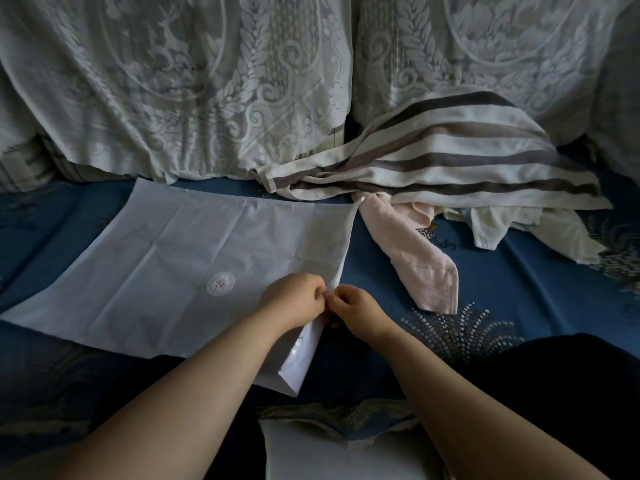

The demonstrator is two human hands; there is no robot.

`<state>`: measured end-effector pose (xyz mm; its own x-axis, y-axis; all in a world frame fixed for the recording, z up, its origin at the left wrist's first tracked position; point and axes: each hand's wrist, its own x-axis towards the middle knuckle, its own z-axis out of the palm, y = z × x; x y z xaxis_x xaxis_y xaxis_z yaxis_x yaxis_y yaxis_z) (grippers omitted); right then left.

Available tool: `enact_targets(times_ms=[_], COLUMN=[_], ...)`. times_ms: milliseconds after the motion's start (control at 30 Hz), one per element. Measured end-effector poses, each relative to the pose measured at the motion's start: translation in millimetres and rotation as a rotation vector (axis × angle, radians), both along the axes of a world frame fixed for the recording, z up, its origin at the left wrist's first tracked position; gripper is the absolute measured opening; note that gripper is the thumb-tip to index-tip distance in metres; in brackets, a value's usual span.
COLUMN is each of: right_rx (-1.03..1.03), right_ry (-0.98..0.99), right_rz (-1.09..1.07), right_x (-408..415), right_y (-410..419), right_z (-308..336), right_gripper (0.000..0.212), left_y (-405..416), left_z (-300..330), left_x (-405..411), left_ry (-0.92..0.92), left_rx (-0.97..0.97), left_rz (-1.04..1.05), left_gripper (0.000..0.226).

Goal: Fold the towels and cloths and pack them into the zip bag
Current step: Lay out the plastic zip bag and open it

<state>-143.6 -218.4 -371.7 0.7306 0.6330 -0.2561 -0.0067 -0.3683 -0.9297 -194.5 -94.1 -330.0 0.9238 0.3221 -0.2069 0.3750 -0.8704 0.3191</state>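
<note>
A large thin white cloth [166, 261] with a small round pink embroidered motif lies spread on the blue seat cover. My left hand [294, 299] and my right hand [356, 311] meet at its right edge, and both pinch that edge between thumb and fingers, lifting it slightly. A brown-striped white towel [450, 157] lies crumpled at the back right. Below it a pale pink towel [412, 258] stretches toward me, with some whitish cloths [498, 226] beside it. I cannot make out a zip bag for certain.
Lace-covered cushions [194, 88] line the back. The blue patterned cover [519, 306] spreads to the right. A white sheet-like thing [329, 455] lies at the bottom edge between my forearms. My dark-clothed leg [554, 375] sits at lower right.
</note>
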Motion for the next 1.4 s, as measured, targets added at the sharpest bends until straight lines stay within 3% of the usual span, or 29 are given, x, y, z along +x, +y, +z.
enact_targets(times_ms=[133, 234, 334, 367, 434, 534, 601, 634, 701, 801, 868, 934, 1001, 1168, 1301, 1402], right_rx=[-0.029, -0.082, -0.229, -0.292, -0.37, -0.346, -0.325, -0.352, -0.441, -0.43, -0.356, -0.22, -0.112, -0.115, -0.053, 0.013], right_ry=[0.216, 0.23, -0.126, -0.295, -0.493, -0.572, -0.569, -0.568, -0.486, -0.215, -0.121, -0.045, 0.078, 0.367, 0.486, 0.553], right_rz=[-0.201, -0.285, -0.19, -0.143, -0.112, -0.115, -0.089, -0.071, -0.055, -0.143, -0.217, -0.268, -0.309, -0.54, -0.659, -0.701], right_x=[6, 8, 10, 12, 20, 28, 28, 30, 35, 45, 48, 47, 47, 61, 72, 71], right_y=[-1, -6, -3, 0, 5, 15, 19, 19, 9, -12, -14, -8, -2, -12, -10, -9], right_z=[7, 11, 13, 14, 22, 33, 35, 30, 21, 12, 13, 17, 19, 22, 18, 20], right_gripper=[0.018, 0.003, 0.041, 0.041, 0.016, 0.045, 0.046, 0.044, 0.042, 0.033, 0.021, 0.011, 0.019, 0.019, 0.024, 0.025], left_y=[24, 51, 44, 36, 22, 18, 23, 26, 34, 61, 84, 96, 86, 52, 29, 17], left_z=[21, 37, 42, 41, 39, 34, 38, 41, 53, 78, 88, 91, 93, 92, 98, 100], left_x=[2, -1, -4, -4, -4, -4, -4, -4, -6, -17, -29, -35, -35, -40, -46, -47], left_ry=[-0.171, -0.389, -0.331, -0.286, -0.2, -0.063, -0.05, -0.075, -0.255, -0.831, -1.163, -1.356, -1.384, -1.451, -1.431, -1.27], left_rx=[0.128, 0.06, -0.089, -0.098, -0.056, 0.073, 0.115, 0.126, 0.143, 0.096, -0.187, -0.466, -0.413, 0.358, 0.492, 0.442], left_rz=[0.264, 0.424, 0.348, 0.303, 0.221, 0.115, 0.129, 0.15, 0.265, 0.575, 0.719, 0.765, 0.69, 0.096, -0.086, -0.223], left_gripper=[0.014, 0.024, 0.019, 0.017, 0.019, 0.024, 0.006, 0.018, 0.032, 0.033, 0.035, 0.036, 0.035, 0.023, 0.018, 0.029])
